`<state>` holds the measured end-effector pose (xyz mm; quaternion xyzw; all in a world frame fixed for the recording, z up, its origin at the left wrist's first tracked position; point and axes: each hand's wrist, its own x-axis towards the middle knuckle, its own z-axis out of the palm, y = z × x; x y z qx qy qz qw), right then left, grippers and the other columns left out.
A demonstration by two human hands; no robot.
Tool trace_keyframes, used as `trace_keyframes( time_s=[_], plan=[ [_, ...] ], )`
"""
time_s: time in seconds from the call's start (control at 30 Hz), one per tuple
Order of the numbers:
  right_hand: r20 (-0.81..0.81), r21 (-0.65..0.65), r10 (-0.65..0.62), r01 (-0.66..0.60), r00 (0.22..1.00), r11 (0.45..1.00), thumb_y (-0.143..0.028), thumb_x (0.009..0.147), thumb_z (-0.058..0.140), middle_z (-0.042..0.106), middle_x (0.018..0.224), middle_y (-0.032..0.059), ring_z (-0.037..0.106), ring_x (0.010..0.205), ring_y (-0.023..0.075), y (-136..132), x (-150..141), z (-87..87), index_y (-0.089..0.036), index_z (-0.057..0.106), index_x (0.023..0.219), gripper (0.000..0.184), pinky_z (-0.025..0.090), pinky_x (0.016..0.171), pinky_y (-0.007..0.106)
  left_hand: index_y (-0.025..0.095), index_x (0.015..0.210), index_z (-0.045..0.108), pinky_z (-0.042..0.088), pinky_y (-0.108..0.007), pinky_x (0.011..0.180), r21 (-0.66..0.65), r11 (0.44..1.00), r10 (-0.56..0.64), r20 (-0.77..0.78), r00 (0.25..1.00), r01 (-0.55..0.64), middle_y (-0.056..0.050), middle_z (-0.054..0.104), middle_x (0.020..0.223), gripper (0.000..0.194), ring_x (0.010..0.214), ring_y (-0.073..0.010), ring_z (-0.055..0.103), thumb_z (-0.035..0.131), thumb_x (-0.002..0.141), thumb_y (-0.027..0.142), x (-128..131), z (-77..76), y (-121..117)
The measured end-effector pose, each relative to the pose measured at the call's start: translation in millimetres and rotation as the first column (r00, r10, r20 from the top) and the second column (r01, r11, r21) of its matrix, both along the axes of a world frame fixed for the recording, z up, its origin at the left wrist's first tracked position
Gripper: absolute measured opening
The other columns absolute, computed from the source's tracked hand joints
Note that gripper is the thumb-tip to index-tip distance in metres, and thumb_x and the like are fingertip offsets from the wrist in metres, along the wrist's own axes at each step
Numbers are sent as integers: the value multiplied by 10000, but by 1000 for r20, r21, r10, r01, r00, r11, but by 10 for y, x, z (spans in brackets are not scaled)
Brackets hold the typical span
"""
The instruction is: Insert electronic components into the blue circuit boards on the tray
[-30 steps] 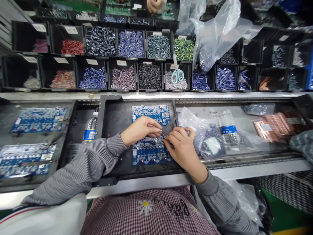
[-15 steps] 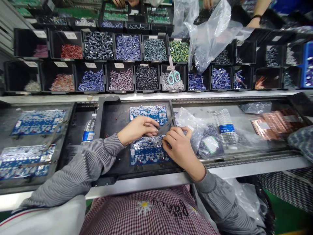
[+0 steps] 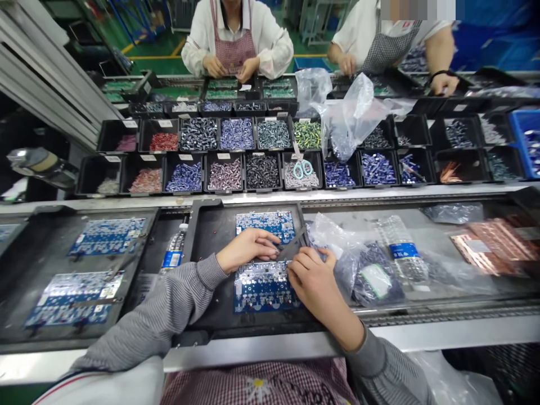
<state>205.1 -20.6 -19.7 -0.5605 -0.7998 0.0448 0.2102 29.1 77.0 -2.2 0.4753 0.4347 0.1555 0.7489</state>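
My left hand (image 3: 250, 249) reaches over the gap between two blue circuit boards, an upper board (image 3: 270, 220) and a lower board (image 3: 261, 292), in a black tray (image 3: 213, 230). Its fingers are drawn together beside the inner end of a dark flat strip (image 3: 294, 242); anything pinched in them is too small to make out. My right hand (image 3: 314, 278) is at the lower board's right edge, just below the strip's outer end. Those fingers are curled inward, and their tips are partly hidden, so what they grip cannot be seen.
Two rows of black bins (image 3: 223, 171) hold small components; scissors (image 3: 301, 167) lie on one. Plastic bags (image 3: 375, 278), a bottle (image 3: 403, 250) and copper-coloured strips (image 3: 493, 244) are at right. Another tray (image 3: 139, 281) and a bottle (image 3: 174, 250) are at left. Two co-workers (image 3: 236, 42) work opposite.
The head view has tilted upward, so the co-workers opposite show more and the bench sits lower in the picture. Both hands keep nearly the same place over the boards.
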Motion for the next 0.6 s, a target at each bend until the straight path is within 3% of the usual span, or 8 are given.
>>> trace_keyframes(
  time_s=[0.23, 0.5, 0.6],
  plan=[
    [-94, -33, 16, -19, 995, 999, -153, 854, 519, 636, 759, 3, 537, 895, 192, 17, 78, -1, -221, 629, 790, 144, 231, 905, 426, 97, 963, 681, 529, -232, 683, -3, 1000, 6, 12, 1000, -6, -90, 714, 813, 304, 721, -135, 672, 733, 665, 125, 1, 1, -10],
    [-54, -77, 37, -42, 998, 996, -173, 865, 546, 666, 784, 8, 551, 938, 205, 31, 89, 28, -215, 648, 783, 138, 216, 931, 454, 85, 956, 680, 536, -239, 682, -15, 1000, -4, -10, 1000, 4, -105, 716, 809, 270, 727, -143, 677, 712, 689, 102, 28, 39, 14],
    [-150, -55, -4, -5, 989, 998, -234, 867, 580, 686, 819, 2, 573, 921, 205, 33, 109, 89, -250, 676, 875, 98, 250, 918, 459, 88, 944, 685, 543, -254, 680, -47, 999, 7, -16, 1000, -8, -103, 717, 800, 270, 724, -151, 680, 723, 677, 101, 43, 68, -13]
  ],
)
